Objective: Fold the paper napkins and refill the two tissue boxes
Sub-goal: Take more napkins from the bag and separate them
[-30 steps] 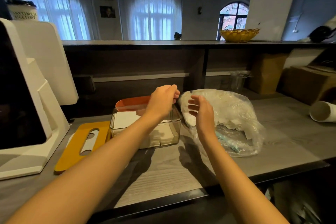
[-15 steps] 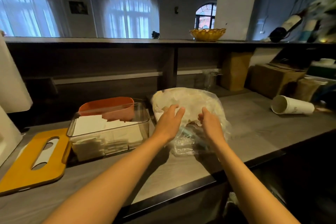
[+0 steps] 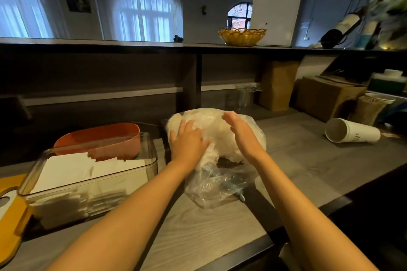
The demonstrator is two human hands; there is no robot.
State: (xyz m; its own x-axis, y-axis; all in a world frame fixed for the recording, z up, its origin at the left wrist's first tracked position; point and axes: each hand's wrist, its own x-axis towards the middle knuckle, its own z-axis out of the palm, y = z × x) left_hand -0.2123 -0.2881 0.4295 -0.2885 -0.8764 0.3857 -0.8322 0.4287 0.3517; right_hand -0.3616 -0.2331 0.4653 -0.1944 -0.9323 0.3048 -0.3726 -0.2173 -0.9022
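At the centre of the frame, the crumpled clear plastic bag of white paper napkins lay on the grey wooden counter. The left hand pressed flat on it with spread fingers; the right hand rested on its right side, fingers straight and together. The thin bag looked slippery, so it could slide or tear and spill napkins. At lower left, the clear rectangular tissue box already held folded napkins, with the orange oval tissue box behind it.

Bare counter right of plastic bag until tipped paper cup. Left of bag, clear tissue box blocks; narrow gap between.
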